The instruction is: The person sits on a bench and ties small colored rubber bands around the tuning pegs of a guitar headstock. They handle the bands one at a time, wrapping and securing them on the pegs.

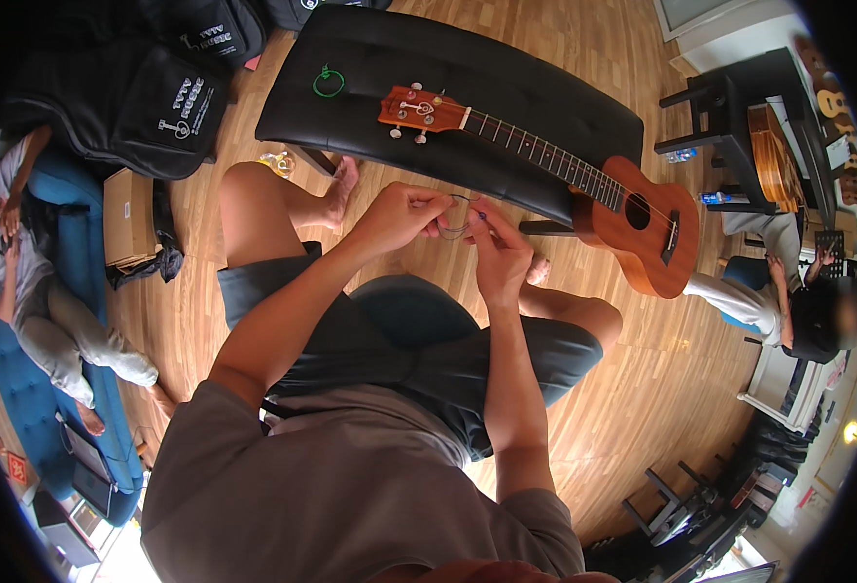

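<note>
A thin dark coil of string (454, 233) is held between my two hands, in front of the bench and above my lap. My left hand (404, 216) pinches its left side with closed fingers. On the other side my right hand (500, 255) grips it between thumb and fingertips. Just beyond them a brown wooden ukulele (632, 238) lies face up on a black padded bench (564, 102). Its headstock with tuning pegs points left, and its body hangs over the bench's right end. A loop of green string (328, 82) rests on the bench's far left part.
Black instrument bags (127, 107) are piled at the far left. A person sits on a blue sofa (20, 321) on the left, beside a cardboard box (130, 216). To the right are another seated person (788, 296), a guitar (776, 160) and bottles (716, 197) on the wooden floor.
</note>
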A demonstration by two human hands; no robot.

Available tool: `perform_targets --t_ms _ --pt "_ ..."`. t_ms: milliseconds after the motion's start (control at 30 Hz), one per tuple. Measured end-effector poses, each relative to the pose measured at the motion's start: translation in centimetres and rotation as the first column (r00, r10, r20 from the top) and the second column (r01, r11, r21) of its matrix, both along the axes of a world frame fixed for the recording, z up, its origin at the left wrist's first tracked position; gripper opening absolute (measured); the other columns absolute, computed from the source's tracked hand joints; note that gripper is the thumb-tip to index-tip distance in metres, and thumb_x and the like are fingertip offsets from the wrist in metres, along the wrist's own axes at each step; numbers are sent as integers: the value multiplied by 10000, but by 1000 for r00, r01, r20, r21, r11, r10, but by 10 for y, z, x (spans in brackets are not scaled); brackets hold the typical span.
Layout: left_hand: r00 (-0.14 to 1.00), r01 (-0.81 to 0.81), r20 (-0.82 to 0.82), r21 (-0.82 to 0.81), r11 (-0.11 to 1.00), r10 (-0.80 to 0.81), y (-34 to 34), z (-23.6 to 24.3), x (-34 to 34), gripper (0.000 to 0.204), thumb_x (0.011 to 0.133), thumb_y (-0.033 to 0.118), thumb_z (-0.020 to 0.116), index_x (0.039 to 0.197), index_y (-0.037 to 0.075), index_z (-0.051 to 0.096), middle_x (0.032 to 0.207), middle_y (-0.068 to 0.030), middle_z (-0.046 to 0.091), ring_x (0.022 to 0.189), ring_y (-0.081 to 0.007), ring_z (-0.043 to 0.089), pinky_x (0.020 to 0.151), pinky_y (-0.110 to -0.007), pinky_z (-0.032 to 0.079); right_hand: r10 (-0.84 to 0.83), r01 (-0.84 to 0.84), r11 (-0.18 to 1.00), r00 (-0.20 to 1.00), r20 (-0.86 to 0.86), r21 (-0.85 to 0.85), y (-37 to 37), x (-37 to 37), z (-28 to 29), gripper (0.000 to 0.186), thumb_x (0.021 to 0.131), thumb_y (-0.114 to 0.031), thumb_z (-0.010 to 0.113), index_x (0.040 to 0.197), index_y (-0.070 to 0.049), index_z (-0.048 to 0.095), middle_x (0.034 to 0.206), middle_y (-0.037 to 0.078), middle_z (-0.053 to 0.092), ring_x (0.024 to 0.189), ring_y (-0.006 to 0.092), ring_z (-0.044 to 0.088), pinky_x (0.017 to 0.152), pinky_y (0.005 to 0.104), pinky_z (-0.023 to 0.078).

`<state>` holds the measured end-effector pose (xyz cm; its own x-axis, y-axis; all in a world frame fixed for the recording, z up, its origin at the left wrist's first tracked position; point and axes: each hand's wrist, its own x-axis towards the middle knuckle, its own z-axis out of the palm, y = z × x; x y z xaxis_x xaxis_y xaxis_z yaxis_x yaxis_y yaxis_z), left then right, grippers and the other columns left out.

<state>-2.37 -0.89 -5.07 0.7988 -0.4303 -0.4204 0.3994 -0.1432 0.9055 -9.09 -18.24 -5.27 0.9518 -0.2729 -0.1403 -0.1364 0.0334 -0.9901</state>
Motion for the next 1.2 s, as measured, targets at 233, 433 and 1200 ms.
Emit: perform_targets --t_ms 233,433,1200 --pt "1000 -31 6 -40 999 31 -3 0 -3 302 1007 218 616 1115 -40 727 854 -88 725 736 -124 684 705 -268 574 -15 5 997 992 126 72 -3 0 -7 165 898 -24 748 1060 -37 778 1186 61 605 824 65 598 676 209 522" --pt "992 59 107 67 996 -66 -1 -13 -9 258 997 194 598 1090 7 749 790 -94 722 701 -145 693 665 -285 552 159 -36 878 962 220 -477 6 -3 8 214 836 -37 798 1037 -111 804 1082 36 552 779 114 491 643 245 433" --pt "961 88 230 264 960 -151 1 -10 -6 255 983 197 644 1146 24 736 826 -123 727 766 -183 716 672 -301 555 -47 78 992 961 273 -102 3 1 -6 185 964 -78 689 1132 -5 713 1041 84 703 849 107 619 658 245 510"
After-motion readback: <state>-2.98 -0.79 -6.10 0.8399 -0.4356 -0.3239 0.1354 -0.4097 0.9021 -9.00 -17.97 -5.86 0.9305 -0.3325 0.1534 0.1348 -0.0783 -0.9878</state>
